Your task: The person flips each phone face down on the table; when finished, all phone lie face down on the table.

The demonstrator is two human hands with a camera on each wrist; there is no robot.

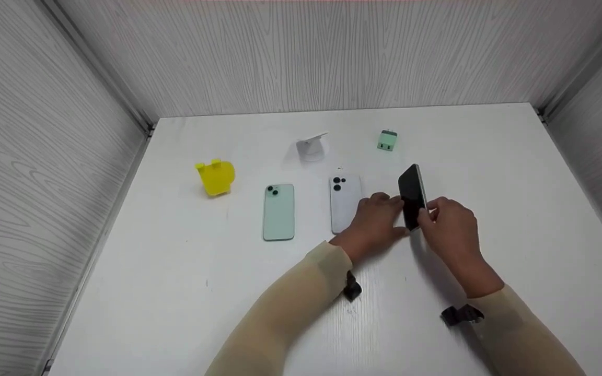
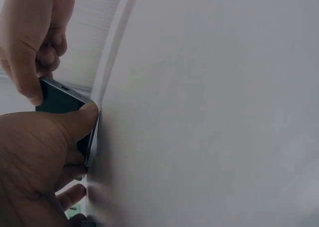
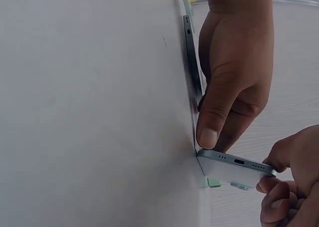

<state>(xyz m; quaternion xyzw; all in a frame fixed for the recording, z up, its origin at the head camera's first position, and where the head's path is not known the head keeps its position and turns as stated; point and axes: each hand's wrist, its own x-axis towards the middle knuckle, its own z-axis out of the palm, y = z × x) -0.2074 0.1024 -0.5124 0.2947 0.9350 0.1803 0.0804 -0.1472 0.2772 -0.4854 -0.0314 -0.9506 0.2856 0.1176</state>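
Observation:
A smartphone (image 1: 412, 196) stands tilted on its long edge, its black screen facing left. My right hand (image 1: 452, 230) pinches its raised edge, thumb on the screen side, fingers behind. From the left, my left hand (image 1: 374, 227) touches the lower edge; the left wrist view has its thumb (image 2: 82, 119) on the bottom corner, and its other fingers lie along the table side. In the right wrist view the phone's pale back (image 3: 219, 168) and charging port show. A white phone (image 1: 346, 201) lies face down, partly behind my left hand.
A mint-green phone (image 1: 279, 214) lies face down left of the white one. Behind them are a small white stand (image 1: 311, 149) with a round base and a green charger plug (image 1: 387, 140). A yellow plastic piece (image 1: 216, 177) is at left. Panels wall the table's back and sides.

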